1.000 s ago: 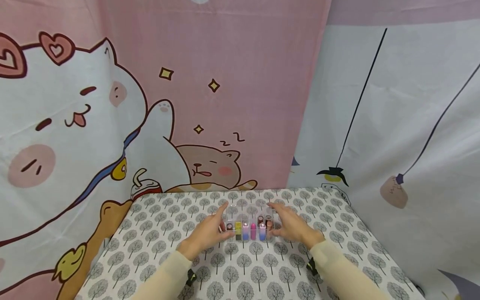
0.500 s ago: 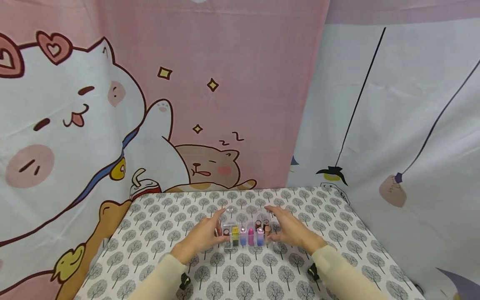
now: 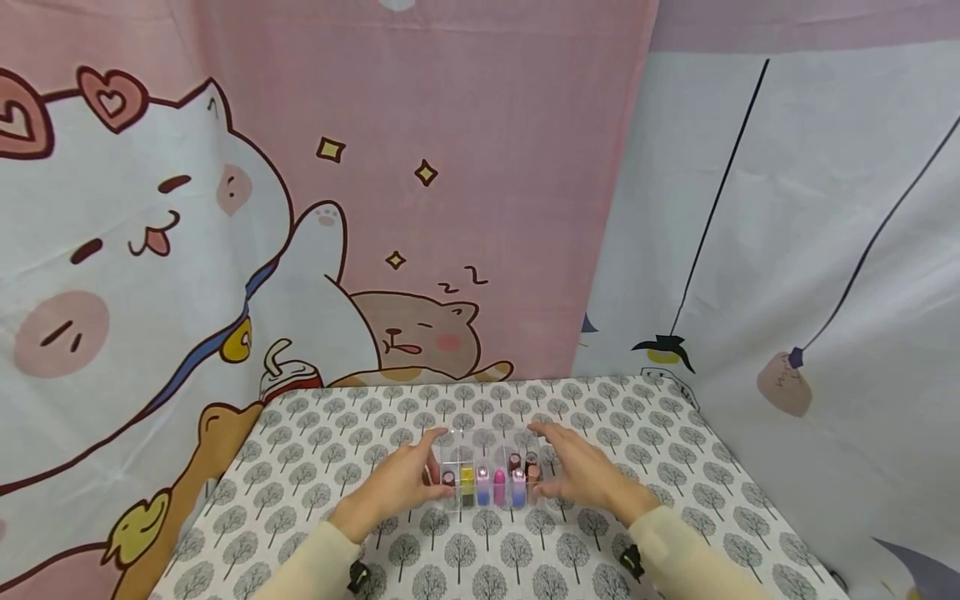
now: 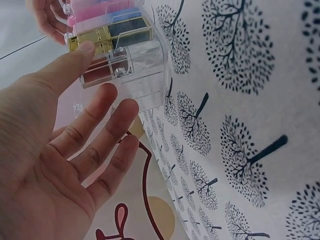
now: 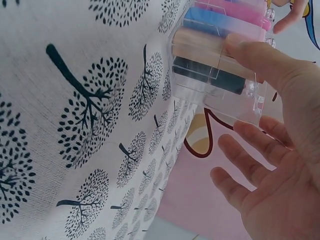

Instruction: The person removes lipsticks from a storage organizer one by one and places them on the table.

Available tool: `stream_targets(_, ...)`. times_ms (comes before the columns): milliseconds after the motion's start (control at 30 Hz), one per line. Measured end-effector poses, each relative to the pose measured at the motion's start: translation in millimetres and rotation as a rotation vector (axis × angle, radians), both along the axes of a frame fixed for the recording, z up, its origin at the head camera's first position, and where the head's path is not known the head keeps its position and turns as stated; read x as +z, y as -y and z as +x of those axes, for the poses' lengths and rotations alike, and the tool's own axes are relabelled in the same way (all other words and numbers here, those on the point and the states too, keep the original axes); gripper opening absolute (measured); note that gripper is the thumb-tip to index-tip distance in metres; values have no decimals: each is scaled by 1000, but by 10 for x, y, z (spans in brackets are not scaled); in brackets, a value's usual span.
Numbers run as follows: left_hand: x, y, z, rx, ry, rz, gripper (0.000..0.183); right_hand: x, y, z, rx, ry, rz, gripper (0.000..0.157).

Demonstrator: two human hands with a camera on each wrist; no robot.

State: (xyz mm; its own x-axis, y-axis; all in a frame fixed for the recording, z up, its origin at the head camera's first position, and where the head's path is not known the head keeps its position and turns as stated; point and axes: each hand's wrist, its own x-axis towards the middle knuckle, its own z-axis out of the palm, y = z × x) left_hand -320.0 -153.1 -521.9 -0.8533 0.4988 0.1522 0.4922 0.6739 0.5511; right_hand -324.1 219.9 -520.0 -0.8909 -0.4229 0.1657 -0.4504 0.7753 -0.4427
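A clear plastic lipstick organizer (image 3: 470, 447) is on the table between both hands, holding several lipstick tubes. Along its front row are a gold-and-black tube (image 3: 467, 482), pink-and-blue tubes (image 3: 483, 486) and a bright pink one (image 3: 499, 486). My left hand (image 3: 397, 482) grips the left end, its thumb at the front near the gold tube (image 4: 92, 40). At the right end my right hand (image 3: 590, 473) holds the organizer, thumb against the front by a tan tube (image 5: 200, 46) and a dark one (image 5: 210, 74). Other fingers of both hands spread off the sides.
A tree-print cloth (image 3: 461, 554) covers the table. Behind it hangs a pink curtain (image 3: 510, 208) with cartoon animals, and a pale curtain (image 3: 847, 250) hangs on the right. Dark wrist straps (image 3: 632, 561) show beneath the sleeves.
The organizer has moved toward me and slightly left, with both hands travelling along at its ends. The tubes keep their places inside it.
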Motion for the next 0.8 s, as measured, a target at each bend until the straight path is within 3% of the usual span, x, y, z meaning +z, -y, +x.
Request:
stream_targets(467,-6,54,92,-23,-12,19,109,-25,13,130,-23,-18,38,114)
stream_targets(800,-3,90,138,-34,-18,23,109,7,29,186,11,-44,59,115)
